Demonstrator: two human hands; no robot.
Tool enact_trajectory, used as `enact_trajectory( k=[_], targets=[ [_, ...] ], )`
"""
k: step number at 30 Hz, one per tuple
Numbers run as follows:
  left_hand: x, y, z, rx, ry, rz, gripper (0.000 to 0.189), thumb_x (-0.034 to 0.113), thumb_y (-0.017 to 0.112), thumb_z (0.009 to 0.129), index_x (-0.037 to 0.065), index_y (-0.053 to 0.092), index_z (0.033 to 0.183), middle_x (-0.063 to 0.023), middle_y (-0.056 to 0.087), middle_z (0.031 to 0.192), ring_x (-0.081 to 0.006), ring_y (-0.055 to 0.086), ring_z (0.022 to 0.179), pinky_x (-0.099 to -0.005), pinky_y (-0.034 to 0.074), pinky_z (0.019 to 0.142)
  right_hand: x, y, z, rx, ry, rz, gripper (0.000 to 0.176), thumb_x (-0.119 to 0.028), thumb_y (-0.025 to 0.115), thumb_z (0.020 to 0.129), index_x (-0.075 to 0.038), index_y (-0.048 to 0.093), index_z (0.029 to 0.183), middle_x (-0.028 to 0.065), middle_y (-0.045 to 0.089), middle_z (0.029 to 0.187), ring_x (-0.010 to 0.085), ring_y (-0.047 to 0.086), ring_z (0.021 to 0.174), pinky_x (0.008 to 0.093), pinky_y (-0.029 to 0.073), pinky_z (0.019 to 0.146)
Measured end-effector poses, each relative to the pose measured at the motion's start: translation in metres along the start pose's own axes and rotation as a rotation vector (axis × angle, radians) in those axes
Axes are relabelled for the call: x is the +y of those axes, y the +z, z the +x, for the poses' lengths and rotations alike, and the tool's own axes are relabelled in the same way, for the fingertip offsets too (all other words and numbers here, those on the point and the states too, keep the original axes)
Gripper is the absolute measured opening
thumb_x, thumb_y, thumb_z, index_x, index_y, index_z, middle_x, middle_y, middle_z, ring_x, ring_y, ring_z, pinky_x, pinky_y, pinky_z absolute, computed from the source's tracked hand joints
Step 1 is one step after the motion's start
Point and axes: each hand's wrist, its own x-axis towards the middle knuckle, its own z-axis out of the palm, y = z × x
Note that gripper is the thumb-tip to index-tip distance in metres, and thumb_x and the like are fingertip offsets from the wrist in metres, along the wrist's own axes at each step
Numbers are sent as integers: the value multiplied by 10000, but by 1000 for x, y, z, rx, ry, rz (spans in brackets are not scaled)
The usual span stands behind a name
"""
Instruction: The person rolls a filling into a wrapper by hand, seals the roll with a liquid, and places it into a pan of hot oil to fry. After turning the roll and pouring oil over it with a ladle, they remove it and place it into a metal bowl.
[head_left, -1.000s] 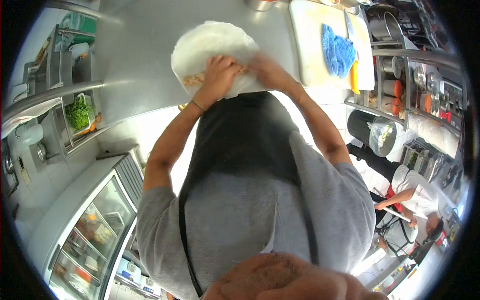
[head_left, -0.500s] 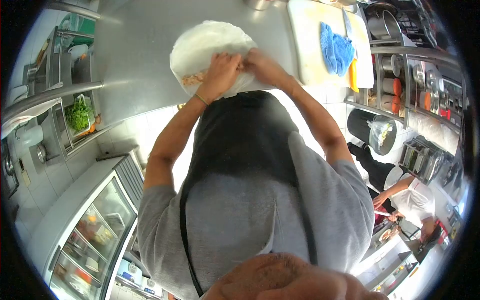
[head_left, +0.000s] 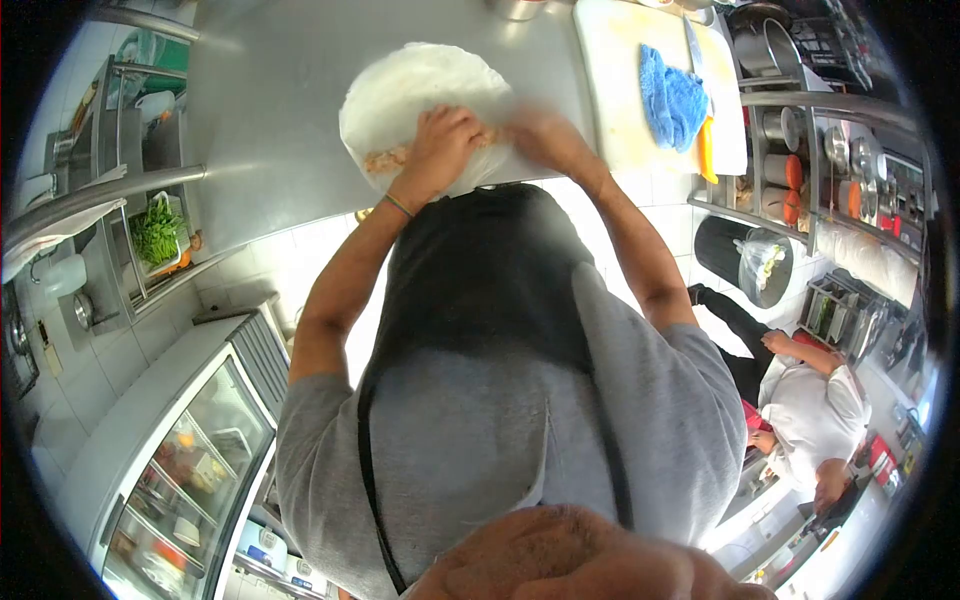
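A round, thin white sheet like a tortilla or wrapper lies flat on the metal table. Across its near part runs a line of chunky, pinkish-brown filling. My left hand rests over this line, fingers curled and pressed together; what is under them is hidden. Just off the sheet's right edge is my right hand, smeared by motion, so its fingers cannot be made out. A little filling shows between the two hands.
Right of the sheet, a white cutting board bears a blue cloth and a knife with a yellow handle. A bin stands at the right. Another person is behind on the right. A glass-front fridge is at lower left.
My right hand has moved right, away from my left hand and off the sheet's edge. My left hand has barely moved. The other person has shifted posture.
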Motion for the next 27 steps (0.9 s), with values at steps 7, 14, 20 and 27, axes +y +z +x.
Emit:
enact_trajectory(
  k=[7,14,20,27],
  targets=[
    [1,3,7,-37,-12,-14,217,206,716,892,97,682,1076,-51,666,969,-275,589,1016,-442,407,934,20,10,-5,43,-53,-101,169,-95,740,814,-40,762,972,122,698,893,319,678,906,431,563,849],
    [-6,3,3,-25,-69,-169,411,203,755,858,80,620,1226,-99,669,1049,-317,606,1068,-453,417,989,-11,14,10,-54,-103,1,234,-96,771,795,-49,767,1024,115,695,984,318,658,979,421,543,908],
    [-20,-36,-22,7,-7,-80,369,199,744,852,71,652,1186,-102,647,1134,-335,584,1109,-466,433,995,-17,18,13,-19,-102,7,245,-138,784,812,-86,770,1051,95,666,984,311,630,974,420,522,911],
    [-26,-10,-23,-24,9,-81,186,167,729,857,86,689,1020,-53,644,1067,-294,571,1031,-441,433,967,-8,34,18,-56,-135,8,260,-200,782,830,-102,748,1068,50,648,1057,275,608,1006,399,472,921]
  ],
)
